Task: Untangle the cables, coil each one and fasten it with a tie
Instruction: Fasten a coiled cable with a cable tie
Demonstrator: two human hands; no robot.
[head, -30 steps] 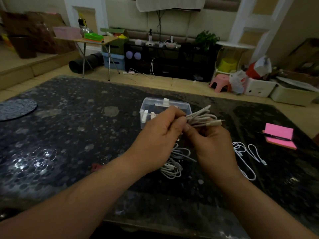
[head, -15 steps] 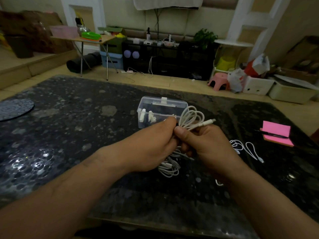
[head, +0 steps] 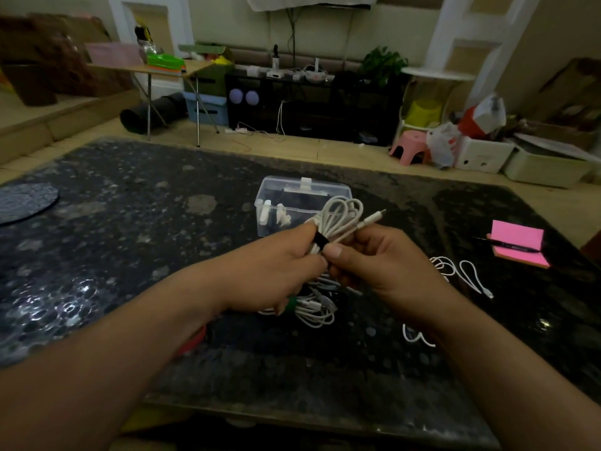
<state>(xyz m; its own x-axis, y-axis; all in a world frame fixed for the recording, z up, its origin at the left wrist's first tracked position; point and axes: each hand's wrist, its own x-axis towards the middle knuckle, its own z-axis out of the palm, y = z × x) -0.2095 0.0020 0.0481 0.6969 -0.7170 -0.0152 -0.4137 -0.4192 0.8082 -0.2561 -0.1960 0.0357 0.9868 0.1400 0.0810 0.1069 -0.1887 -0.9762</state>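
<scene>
Currently both hands are raised above the dark speckled table (head: 130,255) and meet at one coiled white cable (head: 341,216).

Left hand (head: 276,271): fingers curled, gripping the coil at its lower end.

Right hand (head: 387,265): thumb and fingers pinch the same coil just beside a black tie (head: 320,240) that wraps the bundle. Whether the tie is fully fastened: cannot tell.

The coil's loops fan up and away from the hands. One connector end (head: 374,219) sticks out to the right.

Just behind the coil, a clear plastic box (head: 338,190) sits on the table with small white pieces inside. Beneath the hands lies a pile of white cables (head: 313,312), tangled. To the right of the right wrist, a loose white cable (head: 465,271) lies spread on the table, apart from the pile.

Far right: a pink note pad (head: 517,232) with a pen (head: 510,246) lying across it. Far left edge: a round grey mat (head: 22,200).
</scene>
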